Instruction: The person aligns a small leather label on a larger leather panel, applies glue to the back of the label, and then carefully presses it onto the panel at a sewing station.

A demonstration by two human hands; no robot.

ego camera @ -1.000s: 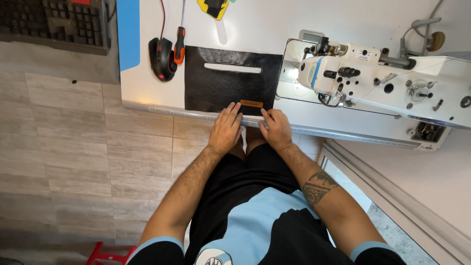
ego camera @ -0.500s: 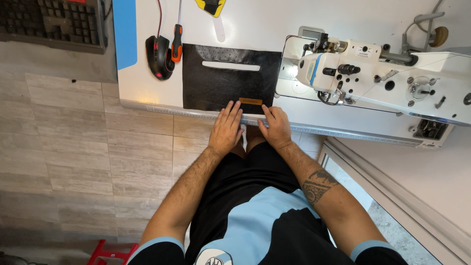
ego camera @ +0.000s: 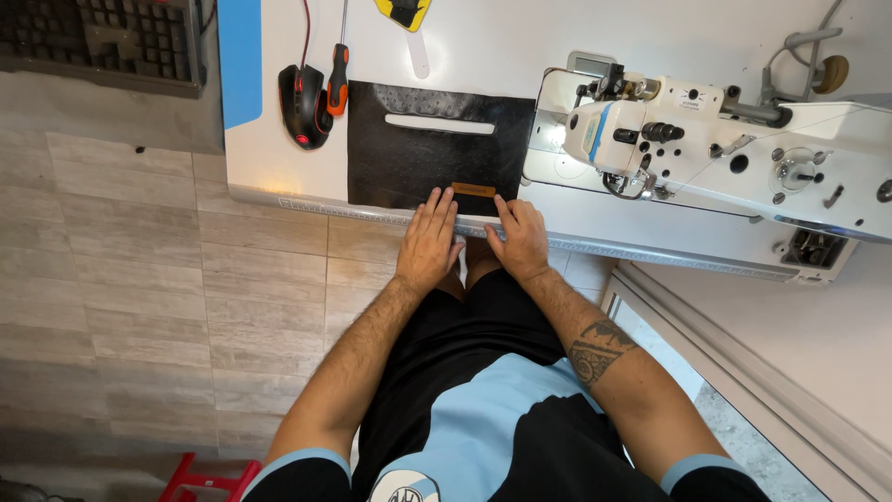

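Observation:
A black leather piece [ego camera: 409,158] with a pale slot cut in it lies flat on the white sewing table [ego camera: 279,167]. A small brown label [ego camera: 473,190] sits at its near edge. My left hand [ego camera: 429,244] rests flat on the table's front edge, fingertips touching the black piece just left of the label. My right hand [ego camera: 520,237] lies on the edge too, fingers near the label's right end. Neither hand holds anything.
A white industrial sewing machine [ego camera: 706,149] stands right of the black piece. A black and red mouse [ego camera: 303,105], a screwdriver [ego camera: 338,79] and a blue sheet [ego camera: 239,60] lie at the left. A keyboard [ego camera: 93,37] sits far left. A red stool [ego camera: 209,481] stands below.
Both hands have stayed at the table's front edge by the label; only the view has shifted slightly.

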